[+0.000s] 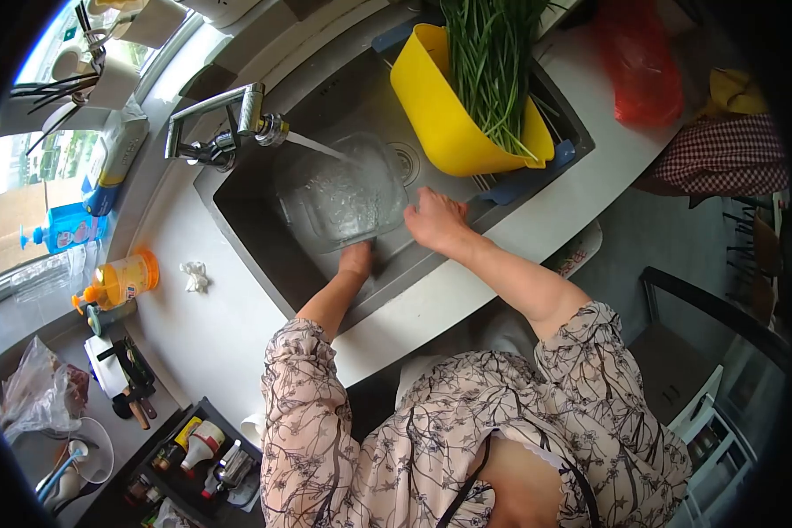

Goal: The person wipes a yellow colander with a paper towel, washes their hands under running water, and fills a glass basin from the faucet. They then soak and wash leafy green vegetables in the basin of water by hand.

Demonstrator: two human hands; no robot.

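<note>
Water (315,145) is being run from a chrome tap (250,116) into a clear, round-cornered container (312,220), which is placed low in the grey sink (260,255). Some water is already held in it, its surface broken by the stream; filling is judged to be under way, though the level cannot be read through the clear walls. The container's near edge is met by the left hand (355,259); its fingers are hidden under or behind the wall, so whether the grip is closed on anything cannot be told. At the right-hand rim, the right hand (436,220) is held with fingers curled together; whether the rim is pinched in that grip cannot be made out.

Beyond the right hand, long green leaves, apparently chives (493,75), are piled in a yellow tub (444,132), well apart from the stream and seemingly unwetted; their tops are cut off by the upper edge. Beneath the tub, a blue-ended rack (524,187) is partly covered. On the white worktop (405,319), a crumpled tissue (194,277) and an orange pump bottle (125,279) are seen, while the outer corners are lost in dark vignetting.
</note>
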